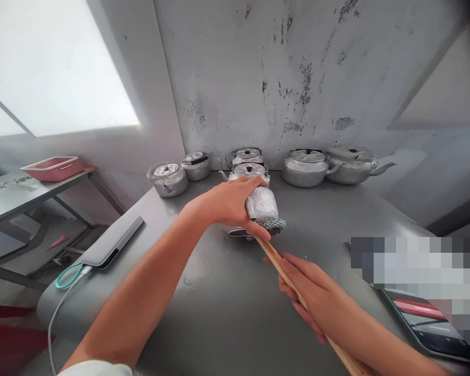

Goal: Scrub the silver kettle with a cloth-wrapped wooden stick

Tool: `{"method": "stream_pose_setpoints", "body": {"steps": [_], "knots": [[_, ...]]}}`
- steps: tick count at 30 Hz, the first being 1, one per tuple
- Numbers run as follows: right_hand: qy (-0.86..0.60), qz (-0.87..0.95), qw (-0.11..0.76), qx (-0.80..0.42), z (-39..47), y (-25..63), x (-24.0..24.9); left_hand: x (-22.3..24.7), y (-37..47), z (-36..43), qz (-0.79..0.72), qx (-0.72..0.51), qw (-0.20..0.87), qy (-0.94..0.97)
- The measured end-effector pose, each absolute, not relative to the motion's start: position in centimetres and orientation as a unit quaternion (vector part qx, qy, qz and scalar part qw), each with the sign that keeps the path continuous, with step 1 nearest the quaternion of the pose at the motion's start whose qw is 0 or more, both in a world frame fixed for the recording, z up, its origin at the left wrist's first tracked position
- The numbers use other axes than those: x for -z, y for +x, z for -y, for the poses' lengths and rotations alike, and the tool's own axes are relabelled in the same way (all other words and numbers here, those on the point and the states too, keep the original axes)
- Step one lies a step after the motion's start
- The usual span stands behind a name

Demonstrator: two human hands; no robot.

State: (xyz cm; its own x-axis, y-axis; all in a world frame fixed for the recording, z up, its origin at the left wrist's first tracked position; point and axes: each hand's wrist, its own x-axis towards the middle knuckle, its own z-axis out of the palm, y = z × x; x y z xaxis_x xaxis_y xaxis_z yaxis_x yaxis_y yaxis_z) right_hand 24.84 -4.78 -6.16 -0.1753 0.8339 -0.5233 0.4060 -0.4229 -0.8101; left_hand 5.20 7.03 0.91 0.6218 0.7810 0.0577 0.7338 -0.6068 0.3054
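Note:
My left hand (235, 201) is closed around a small dented silver kettle (263, 202), which lies tipped over the grey table. My right hand (303, 287) grips a long wooden stick (276, 256) that slants up from the lower right. The stick's upper end is by my left thumb, close to the kettle. A green, white and dark braided bundle (274, 225) touches the kettle's lower side; whether it is joined to the stick I cannot tell. A round, dark-rimmed part (238, 232) shows under my left hand. Directly behind stands another lidded kettle (249, 169).
Several silver kettles line the wall, including one with a long spout (348, 166) at right. A power bank (112, 243) with cables lies left on the table (203, 324). At right is a phone (426, 318), beside a blurred patch. A pink basket (55, 169) stands on a side table.

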Motion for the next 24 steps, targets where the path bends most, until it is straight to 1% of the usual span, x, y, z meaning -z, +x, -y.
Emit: {"method": "stream_pose_setpoints", "body": {"steps": [3,7,11,15,24], "knots": [[-0.604,0.501,0.185,-0.592,4.7,24.8,6.8,-0.8,5.1,-7.0,-0.427,-0.096,0.121,0.891],[-0.606,0.511,0.194,-0.578,4.5,24.9,7.3,-0.5,4.9,-7.3,-0.416,-0.11,0.123,0.894],[-0.601,0.539,0.175,-0.564,4.4,24.9,7.8,-0.4,4.9,-7.4,-0.416,-0.116,0.128,0.893],[-0.597,0.543,0.194,-0.558,4.3,24.9,8.2,-0.3,4.9,-7.5,-0.41,-0.12,0.128,0.895],[-0.603,0.561,0.168,-0.542,3.7,25.2,7.9,-0.1,4.8,-7.8,-0.41,-0.125,0.128,0.894]]}}
